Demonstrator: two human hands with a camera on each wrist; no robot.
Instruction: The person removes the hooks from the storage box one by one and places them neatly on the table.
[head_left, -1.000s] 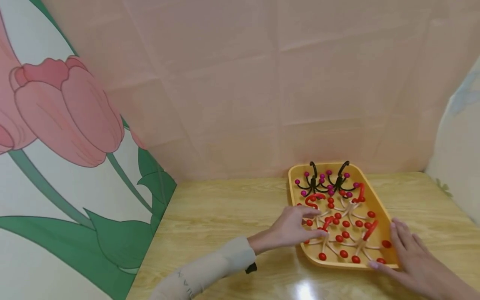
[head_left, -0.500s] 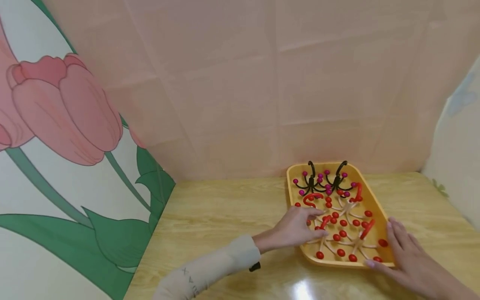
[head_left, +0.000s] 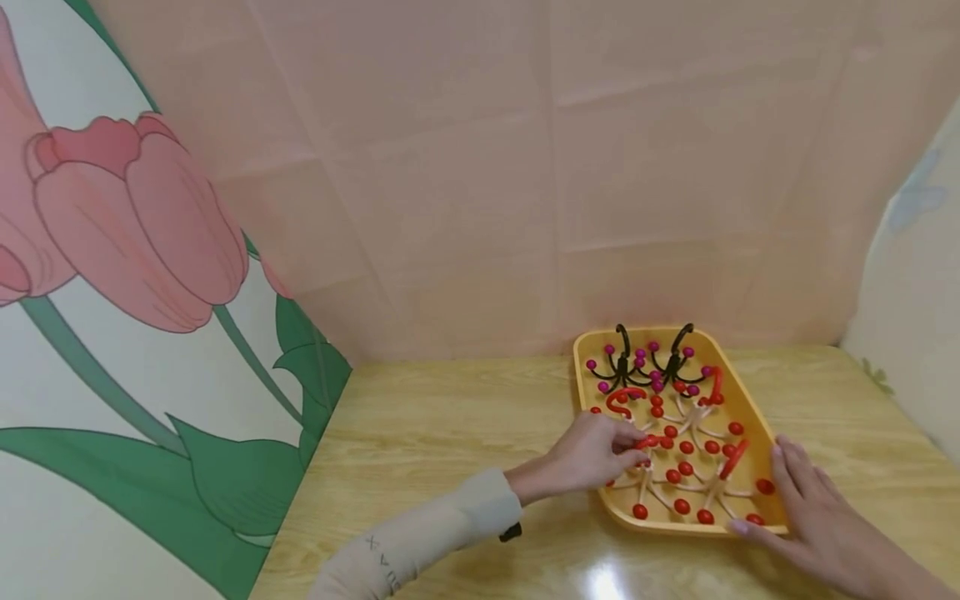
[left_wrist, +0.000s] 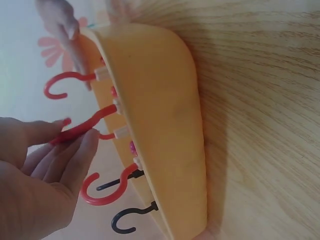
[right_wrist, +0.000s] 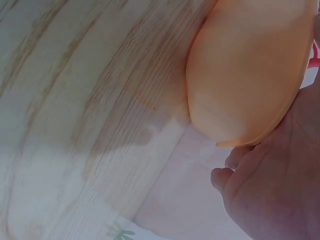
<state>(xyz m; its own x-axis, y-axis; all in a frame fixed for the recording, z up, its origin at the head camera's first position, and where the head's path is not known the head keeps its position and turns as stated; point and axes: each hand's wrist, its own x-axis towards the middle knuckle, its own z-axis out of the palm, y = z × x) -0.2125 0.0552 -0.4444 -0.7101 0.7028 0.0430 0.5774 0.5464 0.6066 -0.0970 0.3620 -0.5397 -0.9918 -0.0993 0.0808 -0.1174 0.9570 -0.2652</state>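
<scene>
Left hand point(head_left: 590, 454) has closed in, pinching red hook point(left_wrist: 89, 124).

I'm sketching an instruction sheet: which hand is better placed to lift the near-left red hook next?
The left, I think: the left hand pinches that red hook, while the right hand lies at the near-right corner of the yellow-orange tray, better suited to steadying it.
</scene>
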